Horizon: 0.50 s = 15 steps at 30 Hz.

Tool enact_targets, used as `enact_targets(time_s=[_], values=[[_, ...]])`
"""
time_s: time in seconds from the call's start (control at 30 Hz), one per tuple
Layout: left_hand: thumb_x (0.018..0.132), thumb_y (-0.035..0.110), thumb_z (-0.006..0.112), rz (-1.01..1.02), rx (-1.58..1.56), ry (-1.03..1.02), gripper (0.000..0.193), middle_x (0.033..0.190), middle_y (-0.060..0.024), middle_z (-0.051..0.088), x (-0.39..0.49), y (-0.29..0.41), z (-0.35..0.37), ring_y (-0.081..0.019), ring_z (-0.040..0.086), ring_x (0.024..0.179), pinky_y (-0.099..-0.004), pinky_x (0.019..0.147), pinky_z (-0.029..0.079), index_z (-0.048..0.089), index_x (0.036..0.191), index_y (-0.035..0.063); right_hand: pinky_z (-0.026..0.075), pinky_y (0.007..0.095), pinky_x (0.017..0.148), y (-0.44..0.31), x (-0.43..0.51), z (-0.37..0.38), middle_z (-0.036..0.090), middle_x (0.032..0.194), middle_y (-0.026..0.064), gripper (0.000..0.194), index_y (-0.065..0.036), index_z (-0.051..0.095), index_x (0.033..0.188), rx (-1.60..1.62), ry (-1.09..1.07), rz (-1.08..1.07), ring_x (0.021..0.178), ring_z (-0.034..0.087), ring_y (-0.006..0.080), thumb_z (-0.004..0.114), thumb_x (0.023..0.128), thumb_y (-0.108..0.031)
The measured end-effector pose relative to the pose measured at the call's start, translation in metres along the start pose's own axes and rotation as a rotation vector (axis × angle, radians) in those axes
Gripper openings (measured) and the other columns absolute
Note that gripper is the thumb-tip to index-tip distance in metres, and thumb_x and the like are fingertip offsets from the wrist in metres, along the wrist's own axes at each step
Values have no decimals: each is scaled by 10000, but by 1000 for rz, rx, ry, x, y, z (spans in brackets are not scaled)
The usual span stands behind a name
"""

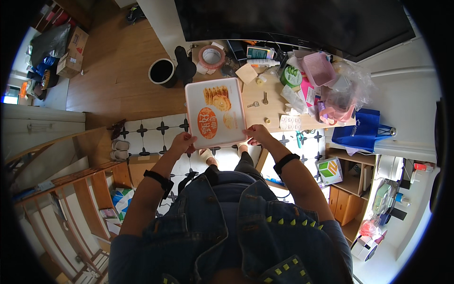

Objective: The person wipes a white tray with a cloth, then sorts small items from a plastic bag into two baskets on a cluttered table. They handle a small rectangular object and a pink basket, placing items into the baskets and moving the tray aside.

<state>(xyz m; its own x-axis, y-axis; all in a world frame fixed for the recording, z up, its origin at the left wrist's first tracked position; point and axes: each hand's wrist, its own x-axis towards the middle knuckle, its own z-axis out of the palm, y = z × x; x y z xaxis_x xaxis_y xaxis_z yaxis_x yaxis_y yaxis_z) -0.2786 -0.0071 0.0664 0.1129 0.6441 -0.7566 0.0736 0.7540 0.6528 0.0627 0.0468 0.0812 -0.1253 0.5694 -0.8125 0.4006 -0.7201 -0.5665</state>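
Note:
A flat square box or tin (216, 113) with a pale pink rim, its top printed with cookie pictures and an orange oval with writing, is held level before me. My left hand (183, 142) grips its near left corner. The near right corner is in my right hand (256, 135). The box's far right part overlaps the edge of a wooden table (253, 115). On that table, right of the box, lie a key (265, 98), another key (253, 104), a small round brass-coloured piece (267, 120) and a blister pack (290, 122).
Behind stand a roll of tape (211, 56), a green round tub (291, 76), a pink basket (318, 69) and a large flat screen (291, 21). A black-lined bin (162, 72) is on the floor at left. A blue bag (357, 130) stands at the table's right end.

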Motion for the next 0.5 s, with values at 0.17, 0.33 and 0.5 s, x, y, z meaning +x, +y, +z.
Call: enact_targets(time_s=[0.17, 0.33, 0.5], values=[[860, 362, 642, -242, 193, -166, 350, 873, -102, 654, -16, -6, 12, -200, 662, 738, -346, 654, 575, 594, 970, 34, 502, 235, 481, 3, -11, 5, 652, 764, 85, 323, -16, 612, 876, -38, -145, 178, 525, 596, 144, 703, 817, -320], [868, 335, 639, -203, -108, -159, 346, 985, -88, 648, -21, -23, 26, -209, 641, 891, -368, 774, 545, 590, 1054, 48, 456, 219, 419, 16, -12, 13, 650, 751, 87, 288, -10, 600, 856, 106, -173, 93, 510, 579, 119, 700, 822, -278], [892, 362, 589, -243, -499, -210, 354, 1076, -80, 631, -16, -45, 33, -216, 583, 1018, -386, 911, 460, 588, 1090, 67, 426, 219, 427, 25, -6, 18, 641, 707, 71, 285, -16, 620, 819, 25, -152, 16, 489, 537, 93, 717, 805, -284]])
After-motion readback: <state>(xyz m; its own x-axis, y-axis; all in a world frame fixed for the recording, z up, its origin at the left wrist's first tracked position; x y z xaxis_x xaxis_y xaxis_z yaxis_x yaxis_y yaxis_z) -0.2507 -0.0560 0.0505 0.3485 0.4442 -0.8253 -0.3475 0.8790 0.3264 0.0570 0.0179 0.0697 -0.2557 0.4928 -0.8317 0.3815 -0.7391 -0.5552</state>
